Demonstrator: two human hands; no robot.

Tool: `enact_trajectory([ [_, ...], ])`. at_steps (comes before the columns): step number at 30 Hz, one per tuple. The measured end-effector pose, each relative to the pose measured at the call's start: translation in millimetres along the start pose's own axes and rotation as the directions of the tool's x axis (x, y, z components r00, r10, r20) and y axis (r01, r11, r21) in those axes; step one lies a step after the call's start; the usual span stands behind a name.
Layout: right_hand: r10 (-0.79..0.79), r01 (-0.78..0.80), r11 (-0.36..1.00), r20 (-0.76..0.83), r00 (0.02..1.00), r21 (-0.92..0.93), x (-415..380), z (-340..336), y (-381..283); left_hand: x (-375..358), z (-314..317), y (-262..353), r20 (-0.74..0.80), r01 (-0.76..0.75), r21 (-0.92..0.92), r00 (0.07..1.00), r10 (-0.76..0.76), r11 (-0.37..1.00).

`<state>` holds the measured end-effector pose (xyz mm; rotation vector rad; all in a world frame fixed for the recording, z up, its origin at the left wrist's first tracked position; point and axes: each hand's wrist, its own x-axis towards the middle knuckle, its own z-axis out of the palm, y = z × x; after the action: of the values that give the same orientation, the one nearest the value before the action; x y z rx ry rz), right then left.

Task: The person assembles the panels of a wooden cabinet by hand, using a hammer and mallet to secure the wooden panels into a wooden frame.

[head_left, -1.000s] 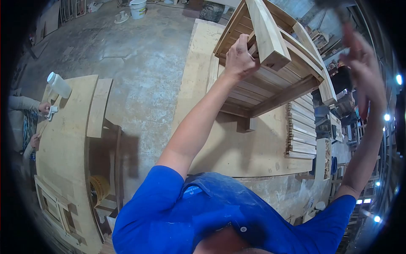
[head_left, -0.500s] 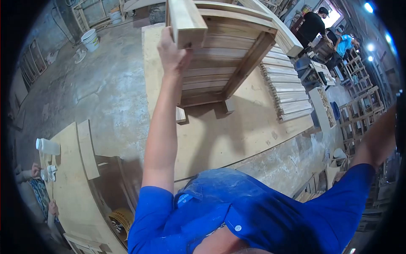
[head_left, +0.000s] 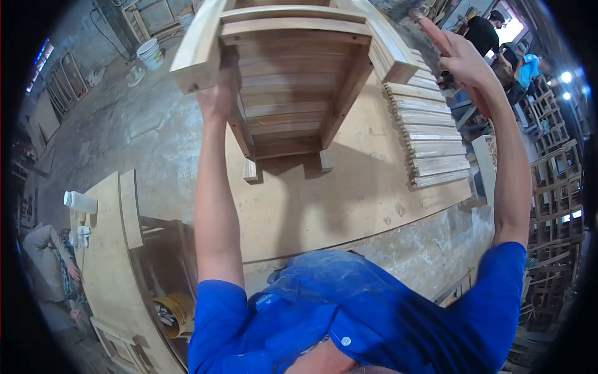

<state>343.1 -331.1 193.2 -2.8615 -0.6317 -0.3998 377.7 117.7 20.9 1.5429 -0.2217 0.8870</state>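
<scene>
A wooden furniture frame (head_left: 293, 93) with slats and thick legs stands tilted on the workbench top. My left hand (head_left: 217, 100) is closed around its left leg (head_left: 196, 68), the fingers partly hidden behind the wood. To the right of the frame my right hand (head_left: 470, 62) is raised in the air. It is closed on a reddish handle (head_left: 436, 37), seemingly of a hammer, whose far end is small and blurred. Two small wooden blocks (head_left: 251, 171) lie under the frame's lower end.
Slatted strips (head_left: 433, 137) lie in a row on the plywood bench (head_left: 349, 212). At left stands another table (head_left: 106, 249) with a white bottle (head_left: 81, 202), and a person beside it. A yellow bucket (head_left: 174, 313) sits below. Other people (head_left: 483, 37) work at the upper right.
My right hand has come up into view from the lower right, with the reddish-handled tool in it. My left hand and the frame have shifted left in view.
</scene>
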Motion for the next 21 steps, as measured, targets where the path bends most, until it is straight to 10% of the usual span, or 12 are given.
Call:
enact_trajectory([
  [3, 0.310, -0.285, 0.938, -0.113, 0.944, 0.197, -46.7, 27.8, 68.9, -3.3, -10.9, -28.9, 0.061, -0.023, 0.230, 0.998, 0.009, 0.973],
  [6, 0.665, -0.608, 0.571, 0.125, 0.737, 0.552, -140.3, 122.2, 57.4, -31.9, 6.8, -3.4, -0.047, 0.104, 0.091, 0.994, -0.100, 0.990],
  [11, 0.507, -0.528, 0.368, 0.310, 0.804, 0.766, -307.9, 315.7, 30.8, -41.0, 43.9, -23.7, -0.276, 0.232, 0.236, 0.947, -0.164, 0.944],
  [15, 0.456, -0.872, 0.378, 0.758, 0.467, 0.310, -314.1, 322.6, 3.3, -20.8, 116.8, -32.2, -0.408, 0.327, 0.304, 0.894, -0.187, 0.895],
  [17, 0.380, -0.537, 0.782, 0.441, 0.813, 0.316, -309.9, 343.5, 9.5, 0.2, 152.4, -58.7, -0.387, 0.308, 0.284, 0.903, -0.186, 0.908],
  [21, 0.281, -0.321, 0.903, 0.172, 0.944, 0.285, -297.7, 347.8, 8.7, 54.0, 214.7, -141.9, -0.211, 0.233, 0.332, 0.963, -0.168, 0.914],
])
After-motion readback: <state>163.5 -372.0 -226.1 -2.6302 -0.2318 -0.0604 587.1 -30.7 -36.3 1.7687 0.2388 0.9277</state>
